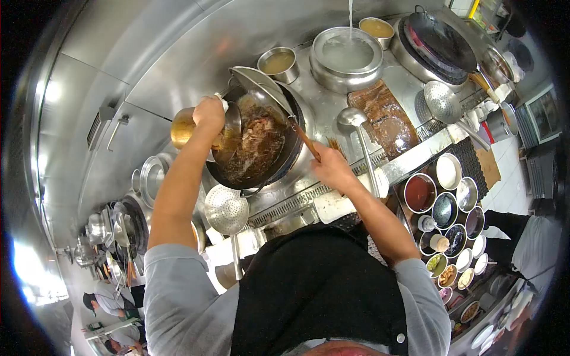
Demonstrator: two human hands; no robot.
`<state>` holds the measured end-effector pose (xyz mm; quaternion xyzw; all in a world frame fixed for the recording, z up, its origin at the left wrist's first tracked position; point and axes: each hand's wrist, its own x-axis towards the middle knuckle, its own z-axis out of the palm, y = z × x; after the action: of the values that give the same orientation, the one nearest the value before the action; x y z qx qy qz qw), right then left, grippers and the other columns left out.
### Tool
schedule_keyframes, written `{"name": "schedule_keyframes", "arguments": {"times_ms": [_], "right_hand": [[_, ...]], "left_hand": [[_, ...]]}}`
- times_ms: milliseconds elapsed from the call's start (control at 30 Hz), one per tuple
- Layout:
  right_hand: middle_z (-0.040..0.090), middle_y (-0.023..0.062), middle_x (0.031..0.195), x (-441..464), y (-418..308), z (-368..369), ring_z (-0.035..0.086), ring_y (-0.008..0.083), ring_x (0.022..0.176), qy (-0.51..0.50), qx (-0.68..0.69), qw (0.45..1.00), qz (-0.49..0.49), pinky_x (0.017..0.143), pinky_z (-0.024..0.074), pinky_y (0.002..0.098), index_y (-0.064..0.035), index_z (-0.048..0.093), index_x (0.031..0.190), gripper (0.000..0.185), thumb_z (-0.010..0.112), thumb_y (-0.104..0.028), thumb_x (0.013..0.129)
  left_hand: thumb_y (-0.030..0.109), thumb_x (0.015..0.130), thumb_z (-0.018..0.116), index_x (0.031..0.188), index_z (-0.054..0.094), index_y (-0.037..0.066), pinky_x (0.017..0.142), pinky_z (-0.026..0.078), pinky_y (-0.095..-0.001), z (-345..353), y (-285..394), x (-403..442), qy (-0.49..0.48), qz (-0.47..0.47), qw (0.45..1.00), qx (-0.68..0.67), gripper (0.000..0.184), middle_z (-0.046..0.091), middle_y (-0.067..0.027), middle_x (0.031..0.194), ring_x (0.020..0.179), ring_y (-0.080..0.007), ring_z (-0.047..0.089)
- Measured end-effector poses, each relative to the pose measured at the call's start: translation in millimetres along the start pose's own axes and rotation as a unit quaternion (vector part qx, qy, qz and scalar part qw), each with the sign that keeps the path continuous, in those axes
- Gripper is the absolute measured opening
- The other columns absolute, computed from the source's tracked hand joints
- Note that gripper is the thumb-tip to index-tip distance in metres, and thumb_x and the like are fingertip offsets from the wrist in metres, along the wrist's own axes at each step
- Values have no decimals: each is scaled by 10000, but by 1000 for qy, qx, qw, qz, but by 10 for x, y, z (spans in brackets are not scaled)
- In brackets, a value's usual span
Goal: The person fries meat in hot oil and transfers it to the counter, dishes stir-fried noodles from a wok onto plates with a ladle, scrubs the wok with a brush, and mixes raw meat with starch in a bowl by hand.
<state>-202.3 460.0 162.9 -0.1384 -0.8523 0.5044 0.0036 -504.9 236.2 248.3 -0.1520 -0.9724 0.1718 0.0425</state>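
Dark food is already in the wok near the surface's left end. The left hand's grip seems clasped on a tilted metal pot, not yet set down; the right hand clenches a scoop's handle.

One cam, live from the wearer's head, facing fwd & down, v. wide lens, dark curved edges L & R! Apron looms closest, btm ctr; L hand and R hand sit mid-frame, wok near 'em, tabletop running R, steel wall up top. Far bg: co-workers tipped sideways, lower L.
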Motion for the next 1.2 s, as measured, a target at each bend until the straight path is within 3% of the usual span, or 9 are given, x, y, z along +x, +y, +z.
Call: {"name": "schedule_keyframes", "arguments": {"times_ms": [433,533,600,633,700,800,900,1033,1200], "right_hand": [[667,294,899,-218,-16,-111,649,524,924,86,29,994,-64,818,500,539,-46,599,1342,433,647,-83,914],[694,314,1059,-313,-74,-214,661,509,1042,52,27,998,-6,892,529,531,-91,554,1469,579,677,-117,903],[564,157,743,-414,-121,-283,597,244,712,88,85,992,-35,684,484,388,-39,615,1323,397,655,-71,929],[564,157,743,-466,-157,-339,597,244,712,87,86,992,-34,684,484,388,-39,615,1323,397,655,-71,929],[514,57,712,-588,-200,-421,504,157,683,63,133,988,-53,635,457,343,-18,605,1313,371,644,-62,947],[536,11,737,-711,-127,-221,510,157,614,28,170,982,-72,573,453,332,-5,590,1296,335,631,-84,973],[634,114,819,-685,-213,-202,630,229,720,-117,244,962,46,688,521,411,-10,590,1297,368,647,-136,955],[600,85,781,-612,-262,191,589,186,577,-135,304,942,39,526,489,370,-3,556,1213,290,595,-118,950],[547,58,711,-416,-833,482,548,173,503,-249,398,880,69,470,458,369,-17,514,1020,147,623,-95,963]], "left_hand": [[151,995,604,1268,662,42,917,607,-451,204,330,-83,7,1,999,-31,299,646,-199,1285,1138,-372,712],[149,999,599,1260,669,38,917,606,-454,260,338,-33,6,-6,999,-44,292,647,-202,1285,1142,-365,711],[146,1005,588,1260,676,55,918,603,-460,328,191,134,23,-2,1000,0,285,650,-201,1281,1144,-366,708],[146,1005,588,1260,676,55,918,603,-460,299,110,155,22,-2,1000,1,285,650,-201,1281,1144,-366,708],[140,1002,593,1258,682,87,928,597,-469,156,-70,177,29,-23,999,16,276,654,-197,1273,1149,-370,704],[132,986,614,1240,689,118,925,597,-486,14,-409,133,54,-48,997,-1,266,663,-197,1260,1123,-388,710],[148,973,622,1247,673,127,909,600,-511,-41,-861,46,71,-55,996,6,279,665,-208,1242,1083,-416,717],[173,971,609,1282,641,121,888,602,-534,-267,-1287,-144,78,-125,989,-6,317,659,-227,1237,1044,-439,720],[105,910,609,1291,602,112,785,605,-555,-513,-1053,-512,215,-78,973,-36,382,627,-230,1208,975,-430,721]]}}
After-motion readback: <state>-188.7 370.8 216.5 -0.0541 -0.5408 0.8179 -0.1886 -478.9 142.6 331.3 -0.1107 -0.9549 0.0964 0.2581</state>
